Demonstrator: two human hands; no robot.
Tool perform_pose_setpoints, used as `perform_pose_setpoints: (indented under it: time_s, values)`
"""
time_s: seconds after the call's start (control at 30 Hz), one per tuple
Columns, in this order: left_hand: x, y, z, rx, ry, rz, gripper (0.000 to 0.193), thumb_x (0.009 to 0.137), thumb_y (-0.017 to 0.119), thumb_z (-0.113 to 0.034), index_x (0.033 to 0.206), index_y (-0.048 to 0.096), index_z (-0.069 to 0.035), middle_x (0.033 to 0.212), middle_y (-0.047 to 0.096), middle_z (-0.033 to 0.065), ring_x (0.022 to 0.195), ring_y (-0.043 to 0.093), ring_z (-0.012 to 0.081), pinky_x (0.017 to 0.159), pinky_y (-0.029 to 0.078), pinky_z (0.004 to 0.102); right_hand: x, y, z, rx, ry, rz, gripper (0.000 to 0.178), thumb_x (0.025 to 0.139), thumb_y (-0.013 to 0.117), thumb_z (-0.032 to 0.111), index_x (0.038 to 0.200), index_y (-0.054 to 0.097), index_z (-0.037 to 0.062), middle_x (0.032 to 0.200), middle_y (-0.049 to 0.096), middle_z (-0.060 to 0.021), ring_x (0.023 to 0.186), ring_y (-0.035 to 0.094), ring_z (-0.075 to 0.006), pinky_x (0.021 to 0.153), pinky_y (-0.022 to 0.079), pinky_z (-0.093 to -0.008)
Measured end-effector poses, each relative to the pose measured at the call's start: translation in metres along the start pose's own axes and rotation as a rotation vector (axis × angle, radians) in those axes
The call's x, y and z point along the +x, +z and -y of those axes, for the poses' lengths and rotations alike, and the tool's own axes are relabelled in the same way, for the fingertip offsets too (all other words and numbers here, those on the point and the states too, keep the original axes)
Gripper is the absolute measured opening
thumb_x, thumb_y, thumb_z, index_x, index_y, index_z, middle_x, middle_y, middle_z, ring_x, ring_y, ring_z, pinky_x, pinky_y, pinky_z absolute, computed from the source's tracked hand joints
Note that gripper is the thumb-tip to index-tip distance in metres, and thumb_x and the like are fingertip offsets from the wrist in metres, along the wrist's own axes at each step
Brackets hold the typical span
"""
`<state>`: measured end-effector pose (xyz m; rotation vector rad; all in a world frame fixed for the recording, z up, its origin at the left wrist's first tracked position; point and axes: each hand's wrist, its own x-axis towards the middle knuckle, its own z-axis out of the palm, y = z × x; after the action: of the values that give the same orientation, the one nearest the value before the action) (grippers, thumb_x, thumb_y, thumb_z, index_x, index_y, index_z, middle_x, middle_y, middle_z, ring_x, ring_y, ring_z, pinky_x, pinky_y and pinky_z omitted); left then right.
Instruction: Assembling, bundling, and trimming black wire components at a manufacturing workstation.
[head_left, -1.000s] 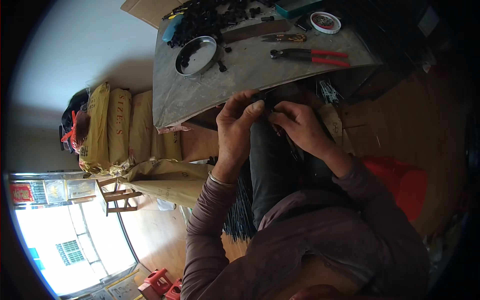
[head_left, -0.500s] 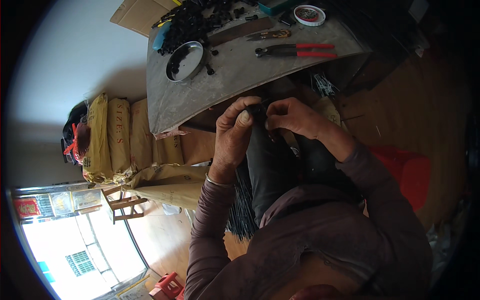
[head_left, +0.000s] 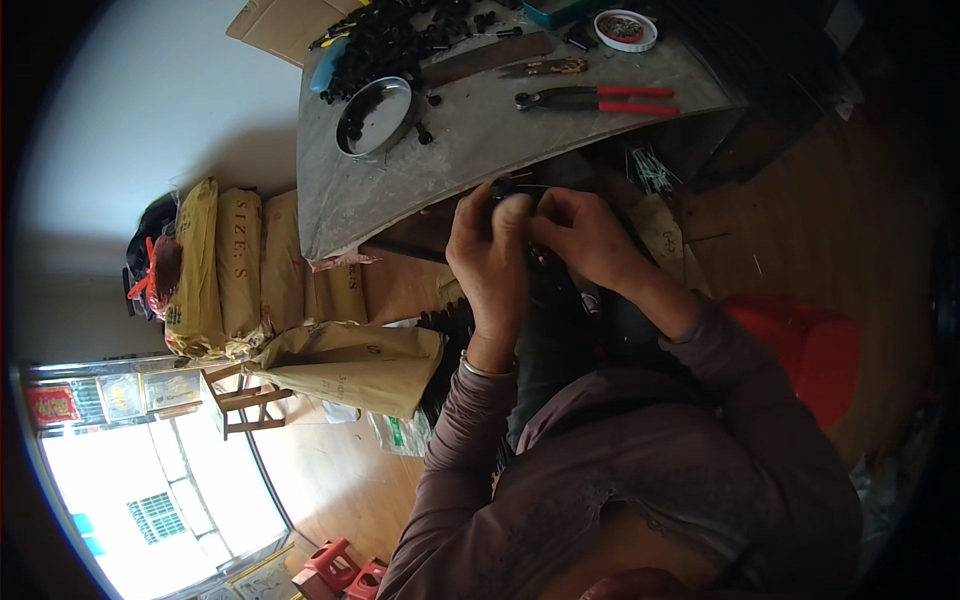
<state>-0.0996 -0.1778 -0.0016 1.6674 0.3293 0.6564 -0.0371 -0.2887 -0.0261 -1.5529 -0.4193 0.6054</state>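
In front of the table edge, my left hand (head_left: 488,255) is closed, thumb and fingers pinching a small black part (head_left: 503,188). Just to its right is my right hand (head_left: 590,240), fingers pinched together close to that part; what they hold is hidden. A thin, light line like a wire or pin shows beside the black part. Beyond the hands, on the grey table (head_left: 450,150), lie red-handled pincers (head_left: 635,99), a small snips-like cutter (head_left: 545,67) and a round metal dish (head_left: 405,108) with black pieces inside.
Many black parts (head_left: 390,60) are heaped at the table's far left. A white lid of small bits (head_left: 625,31) sits at the back. Thin pale rods (head_left: 652,172) stick out under the table. Yellow sacks (head_left: 240,270) stand left; a red plastic stool (head_left: 800,350) is at right.
My left hand and forearm have swung to the right, the hand turning more upright with the black part. My right hand stays close beside it. The view has shifted slightly.
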Motion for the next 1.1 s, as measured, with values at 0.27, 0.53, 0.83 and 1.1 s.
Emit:
perform_pose_setpoints:
  time_s: [0.27, 0.53, 0.83, 1.1]
  values:
    - [0.003, -0.01, -0.026, 0.426, 0.227, 0.09, 0.019, 0.086, 0.063, -0.009, 0.1, 0.064, 0.004, 0.091, 0.066, 0.0049, 0.083, 0.061, 0.0109, 0.073, 0.048, 0.0226, -0.013, 0.002, 0.011, -0.27, -0.239, -0.11, 0.023, 0.08, 0.071, 0.023, 0.081, 0.062, 0.0014, 0.067, 0.063, -0.0083, 0.063, 0.062, -0.0165, 0.059, 0.048, -0.0301]
    - [0.002, -0.029, -0.035, 0.054, 0.054, 0.24, 0.025, 0.081, 0.064, -0.003, 0.106, 0.063, 0.001, 0.089, 0.063, 0.0086, 0.081, 0.06, 0.0124, 0.073, 0.047, 0.0242, -0.017, -0.008, 0.011, -0.042, -0.261, 0.014, 0.012, 0.087, 0.063, 0.01, 0.09, 0.061, -0.0011, 0.076, 0.06, -0.0032, 0.07, 0.055, -0.0061, 0.063, 0.044, -0.0225]
    - [0.005, -0.038, -0.045, 0.171, 0.064, 0.347, 0.021, 0.083, 0.061, -0.001, 0.103, 0.063, 0.001, 0.09, 0.063, 0.0065, 0.084, 0.06, 0.0112, 0.076, 0.046, 0.0236, -0.022, -0.009, 0.014, -0.081, -0.367, 0.071, 0.011, 0.091, 0.057, 0.009, 0.088, 0.06, -0.0016, 0.071, 0.057, -0.0025, 0.065, 0.053, -0.0061, 0.059, 0.044, -0.0224]
    - [0.003, -0.037, -0.041, 0.057, 0.049, 0.405, 0.019, 0.085, 0.062, -0.006, 0.102, 0.059, 0.0, 0.086, 0.06, 0.0034, 0.081, 0.056, 0.0091, 0.074, 0.045, 0.0222, -0.029, -0.012, 0.024, -0.13, -0.344, 0.117, 0.012, 0.091, 0.057, 0.008, 0.084, 0.06, -0.0012, 0.067, 0.057, -0.0022, 0.061, 0.053, -0.0065, 0.054, 0.043, -0.0231]
